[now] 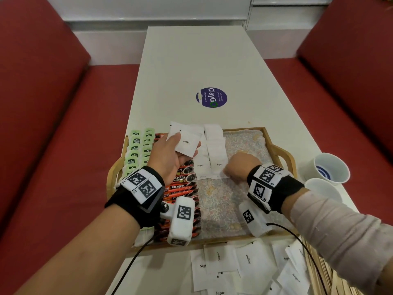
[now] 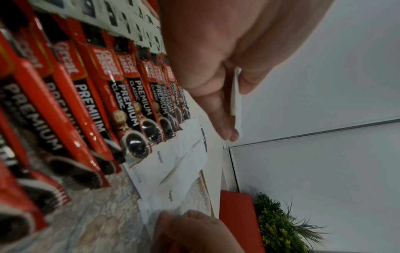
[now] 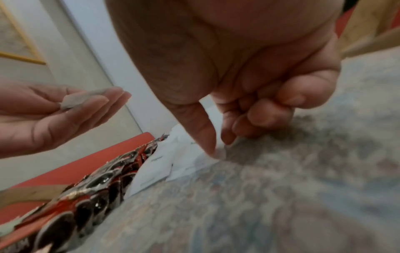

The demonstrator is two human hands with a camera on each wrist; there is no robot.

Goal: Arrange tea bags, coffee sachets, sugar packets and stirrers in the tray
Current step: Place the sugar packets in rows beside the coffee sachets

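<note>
sugar step now. left hand (image 1: 170, 155) grip pinching spare sugar packets (image 1: 185, 141) above tray (image 1: 282, 153). right hand (image 1: 240, 167) grip pinching laid packet (image 1: 219, 165) in tray. next: lay another beside row, edges straight.

— Head view? 
— High above the near table edge, facing down and forward over the tray (image 1: 278, 149).
— Left wrist? 
— Low and close, rolled sideways, skimming across the coffee sachets (image 2: 121, 95) toward the far wall.
— Right wrist? 
— Nearly touching the tray's lining, facing left.
— Shared? 
— Sachets and laid sugar packets (image 3: 173, 164) in all three.
</note>
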